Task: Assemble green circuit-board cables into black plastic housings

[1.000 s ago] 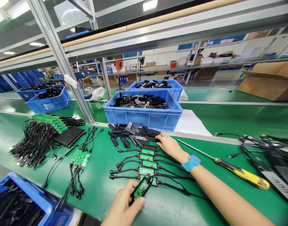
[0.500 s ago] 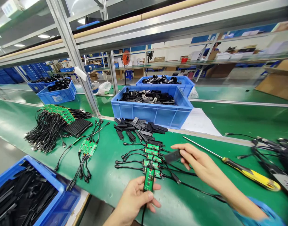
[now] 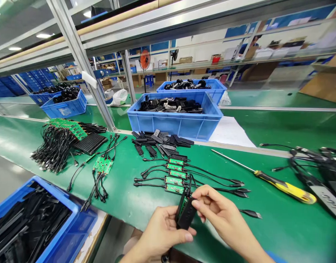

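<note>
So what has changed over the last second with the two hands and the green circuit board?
The right hand left the pile of loose black plastic covers, took one and brought it back to the left hand, which lifted its green wired circuit board off the mat. Both hands now press a black cover over that board. The row of boards, yellow-handled screwdriver and blue plastic bin stayed put.

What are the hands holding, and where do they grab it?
Both hands, left hand and right hand, pinch one black cover over a green board: left at its bottom, right at its upper edge.

Boards [image 3: 173,174] before crate [image 3: 175,122], screwdriver [image 3: 269,179] right, cable pile [image 3: 54,148] left
</note>
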Tool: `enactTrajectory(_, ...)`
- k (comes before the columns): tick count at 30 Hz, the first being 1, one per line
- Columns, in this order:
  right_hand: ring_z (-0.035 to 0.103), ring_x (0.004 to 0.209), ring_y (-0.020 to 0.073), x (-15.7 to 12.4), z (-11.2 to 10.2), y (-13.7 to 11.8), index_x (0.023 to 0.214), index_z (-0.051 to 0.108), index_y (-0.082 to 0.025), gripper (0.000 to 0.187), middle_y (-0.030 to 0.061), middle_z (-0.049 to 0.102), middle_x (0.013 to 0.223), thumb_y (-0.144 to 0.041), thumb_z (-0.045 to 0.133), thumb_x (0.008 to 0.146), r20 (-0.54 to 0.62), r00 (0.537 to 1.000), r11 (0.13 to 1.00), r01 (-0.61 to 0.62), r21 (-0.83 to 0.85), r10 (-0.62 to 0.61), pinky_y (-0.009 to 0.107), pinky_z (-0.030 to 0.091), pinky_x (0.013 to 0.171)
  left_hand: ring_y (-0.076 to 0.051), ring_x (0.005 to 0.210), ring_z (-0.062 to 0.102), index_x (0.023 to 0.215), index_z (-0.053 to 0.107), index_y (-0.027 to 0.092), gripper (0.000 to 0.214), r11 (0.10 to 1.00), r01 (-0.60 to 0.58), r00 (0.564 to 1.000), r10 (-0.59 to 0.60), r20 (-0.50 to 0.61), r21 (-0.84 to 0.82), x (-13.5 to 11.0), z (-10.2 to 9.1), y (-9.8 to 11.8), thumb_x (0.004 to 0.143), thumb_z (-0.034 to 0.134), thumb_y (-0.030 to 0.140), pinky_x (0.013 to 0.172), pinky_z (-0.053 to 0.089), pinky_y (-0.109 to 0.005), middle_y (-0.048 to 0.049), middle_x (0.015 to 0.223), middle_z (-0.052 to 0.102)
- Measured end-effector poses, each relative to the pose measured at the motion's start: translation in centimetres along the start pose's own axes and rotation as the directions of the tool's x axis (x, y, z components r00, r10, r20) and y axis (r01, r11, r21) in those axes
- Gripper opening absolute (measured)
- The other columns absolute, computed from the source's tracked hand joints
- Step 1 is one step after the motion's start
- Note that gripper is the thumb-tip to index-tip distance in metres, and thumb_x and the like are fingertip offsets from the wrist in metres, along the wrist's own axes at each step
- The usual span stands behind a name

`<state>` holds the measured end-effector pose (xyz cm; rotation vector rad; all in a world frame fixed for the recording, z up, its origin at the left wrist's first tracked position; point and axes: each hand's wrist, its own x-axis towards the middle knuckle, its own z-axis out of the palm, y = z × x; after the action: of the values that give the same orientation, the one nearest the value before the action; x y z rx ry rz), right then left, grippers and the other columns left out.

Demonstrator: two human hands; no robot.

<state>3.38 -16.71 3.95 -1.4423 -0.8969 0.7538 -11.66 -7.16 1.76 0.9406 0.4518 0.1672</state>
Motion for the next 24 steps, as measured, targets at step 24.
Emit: enactTrajectory(24,0.052,0.054,0.0111,-0.3,1.0,0.4,0.076,0.054,-0.02,0.041,-0.0032,0.053,0.061,-0.057,0.071,0.076,-0.057,0.985,0.972,-0.152,0.179,0.164,0.022,0.046,0.049,-0.011,0.072,0.06,0.099,0.074,0.013,0.048,0.99,-0.042,0.997,0.051,-0.064,0.137,-0.1,0.7,0.5,0.059,0.089,0.035,0.066,0.044,-0.018,-0.0052,0.09,0.068)
